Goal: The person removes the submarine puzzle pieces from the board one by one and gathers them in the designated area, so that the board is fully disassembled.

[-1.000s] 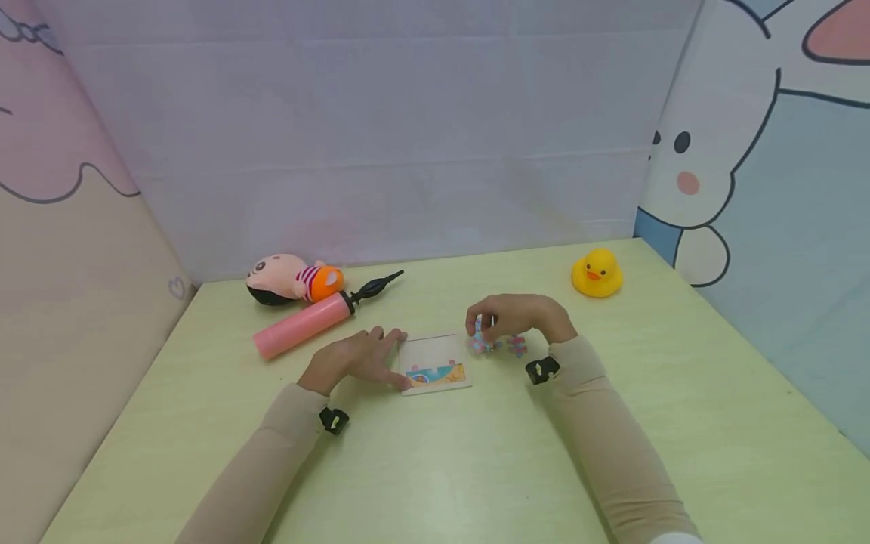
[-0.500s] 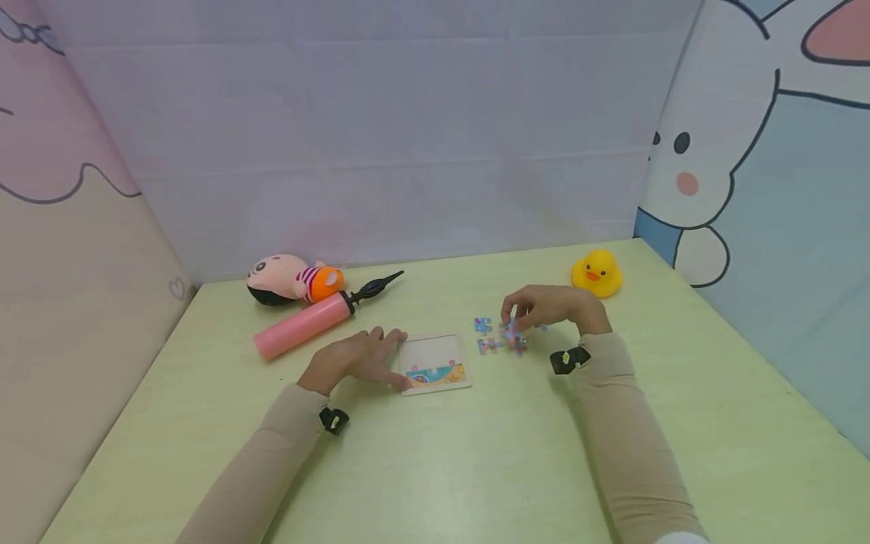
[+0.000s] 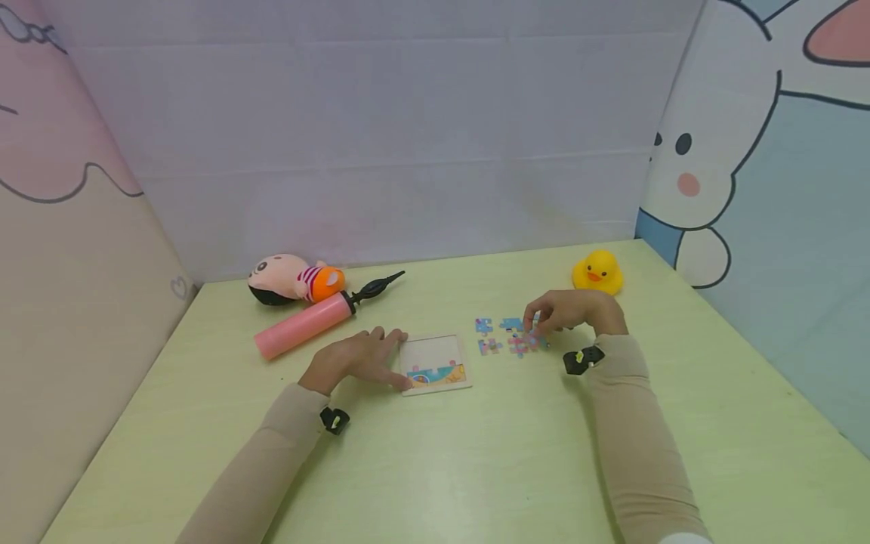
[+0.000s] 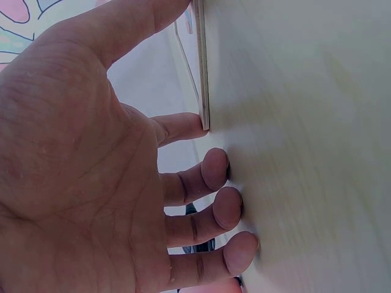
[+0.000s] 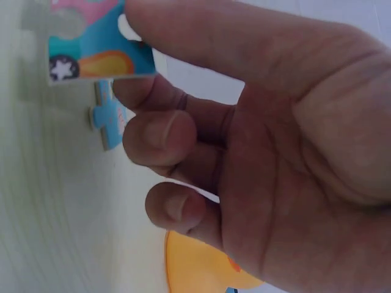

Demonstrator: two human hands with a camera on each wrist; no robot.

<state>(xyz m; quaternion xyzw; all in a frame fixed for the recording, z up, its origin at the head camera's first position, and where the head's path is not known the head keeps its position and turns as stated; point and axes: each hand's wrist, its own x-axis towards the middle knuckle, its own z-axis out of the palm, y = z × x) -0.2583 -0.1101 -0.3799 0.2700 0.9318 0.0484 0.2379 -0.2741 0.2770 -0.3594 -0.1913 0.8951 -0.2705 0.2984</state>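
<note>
My left hand rests at the left side of a small puzzle frame, thumb and index finger touching two corners. The fingers are spread fairly straight in the left wrist view, where the index fingertip meets the frame's edge. Inside the frame, a blue-and-yellow strip of pieces fills the lower part. To the right, my right hand pinches a puzzle piece between thumb and index finger, just above the table. Several loose pieces lie beside it, including a blue one and a pinkish one.
A pink hand pump with a black nozzle lies left of the frame. Behind the pump is a doll in orange and stripes. A yellow rubber duck sits beyond my right hand. Curtain-like walls border the table's back and sides.
My right hand has moved rightward across the loose pieces, uncovering those on the left, and now holds a piece at the right end. The left hand and frame have stayed put.
</note>
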